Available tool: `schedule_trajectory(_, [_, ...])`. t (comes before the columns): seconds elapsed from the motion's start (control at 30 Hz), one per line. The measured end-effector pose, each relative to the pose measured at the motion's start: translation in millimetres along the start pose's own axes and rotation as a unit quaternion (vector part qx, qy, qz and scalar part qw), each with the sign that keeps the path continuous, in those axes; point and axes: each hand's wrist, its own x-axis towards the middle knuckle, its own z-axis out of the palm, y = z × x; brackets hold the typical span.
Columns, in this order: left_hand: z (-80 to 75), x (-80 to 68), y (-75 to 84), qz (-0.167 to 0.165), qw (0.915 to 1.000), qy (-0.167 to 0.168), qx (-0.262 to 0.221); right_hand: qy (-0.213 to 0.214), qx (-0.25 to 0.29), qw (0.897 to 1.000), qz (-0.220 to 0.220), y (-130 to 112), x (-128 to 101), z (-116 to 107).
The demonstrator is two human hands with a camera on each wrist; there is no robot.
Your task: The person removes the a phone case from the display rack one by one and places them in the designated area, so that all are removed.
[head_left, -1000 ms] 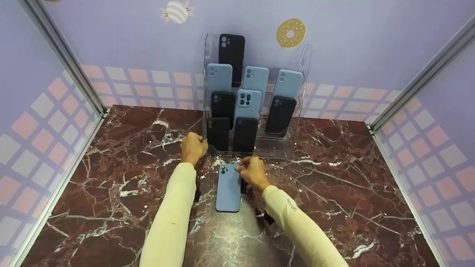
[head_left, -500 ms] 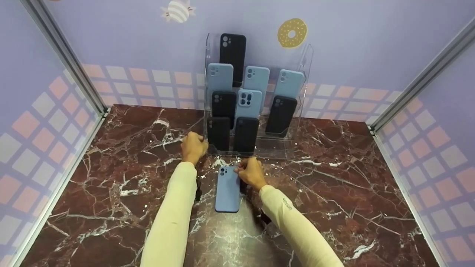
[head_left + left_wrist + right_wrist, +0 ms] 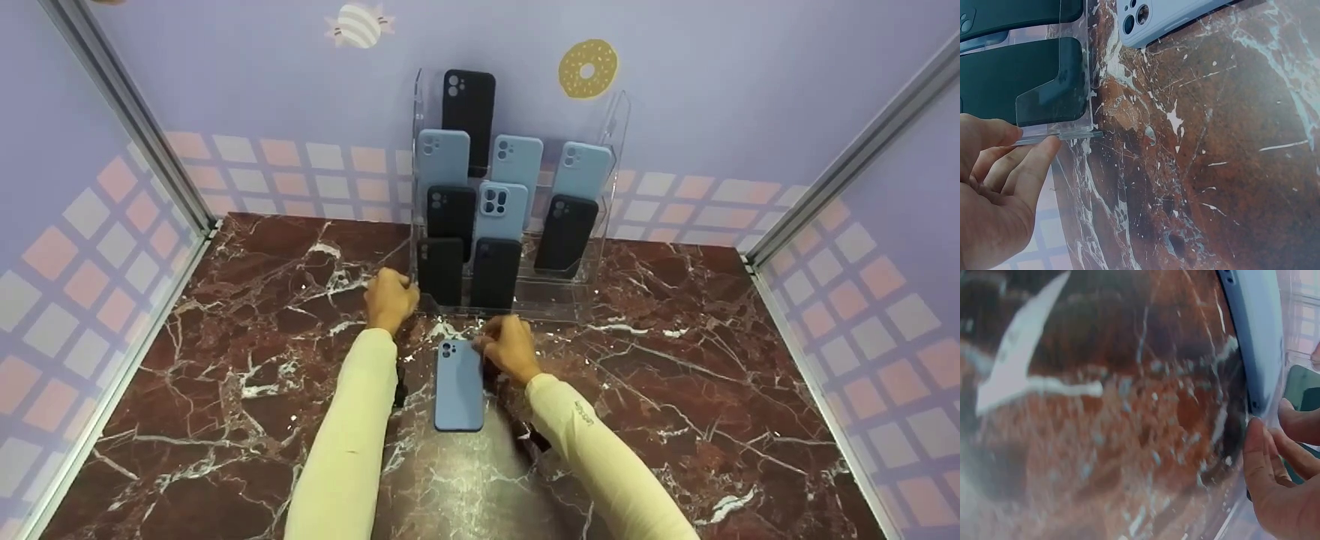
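Note:
A light blue phone case (image 3: 459, 386) stands out from the dark marble table, camera cut-outs at its far left corner. My right hand (image 3: 511, 346) pinches it at the far right corner between thumb and fingers; the right wrist view has the case (image 3: 1261, 337) edge-on, fingertips at its end. My left hand (image 3: 390, 298) grips the left side wall of the clear acrylic display stand (image 3: 551, 294). In the left wrist view, thumb and fingers pinch the panel's edge (image 3: 1053, 136) close beside a black phone case (image 3: 1022, 84).
Tiers of the stand hold several black and blue phone cases, including a black one (image 3: 441, 274) at the front left and a blue one (image 3: 585, 166) at the right. Purple wall panels (image 3: 262, 67) with metal corner posts (image 3: 135, 112) enclose the marble table (image 3: 675, 390).
The blue case's far edge has come slightly nearer to me, with the right hand still pinching its corner. My left hand keeps its grip on the stand.

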Motion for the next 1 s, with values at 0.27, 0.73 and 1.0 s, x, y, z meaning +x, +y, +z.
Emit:
schedule_trajectory(0.27, [-1.6, 0.3, -1.5, -0.003, 1.0000, 0.002, -0.002, 0.086, 0.050, 0.995, -0.023, -10.9, 13.5, -24.3])
schedule_trajectory(0.73, [-0.2, -0.3, 0.7, -0.013, 0.9999, -0.003, -0.005, 0.185, 0.062, 0.977, -0.082, -20.6, 52.1, -65.2])
schedule_trajectory(1.0, [-0.7, 0.1, 1.0, -0.011, 0.9999, -0.007, 0.003, 0.149, 0.039, 0.986, -0.069, -25.4, 59.9, -60.9])
